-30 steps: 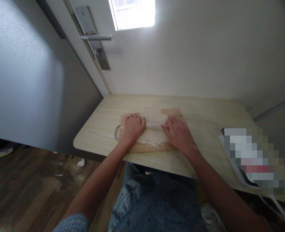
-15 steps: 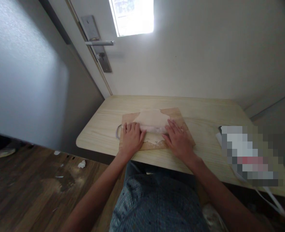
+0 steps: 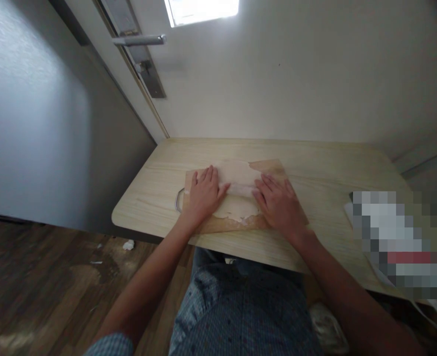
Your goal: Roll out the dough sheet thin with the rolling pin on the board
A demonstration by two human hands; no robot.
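Note:
A thin sheet of pale dough (image 3: 236, 174) lies on a wooden board (image 3: 275, 168) on the light wood table (image 3: 315, 168). A pale rolling pin (image 3: 242, 189) lies across the dough between my hands. My left hand (image 3: 203, 194) rests flat on the pin's left end, fingers stretched forward. My right hand (image 3: 279, 199) lies flat on the right end, fingers spread. The palms hide both ends of the pin. The dough's ragged near edge (image 3: 238, 215) shows below the pin.
A metal loop (image 3: 179, 200) sticks out from the board's left side. A pixelated object (image 3: 396, 237) sits on the table's right end. A door with a lever handle (image 3: 140, 39) stands at the back left. Scraps lie on the wooden floor (image 3: 55, 277).
The pin and both hands rolled toward me over the dough, then back away. My left hand's fingers went from curled to stretched flat.

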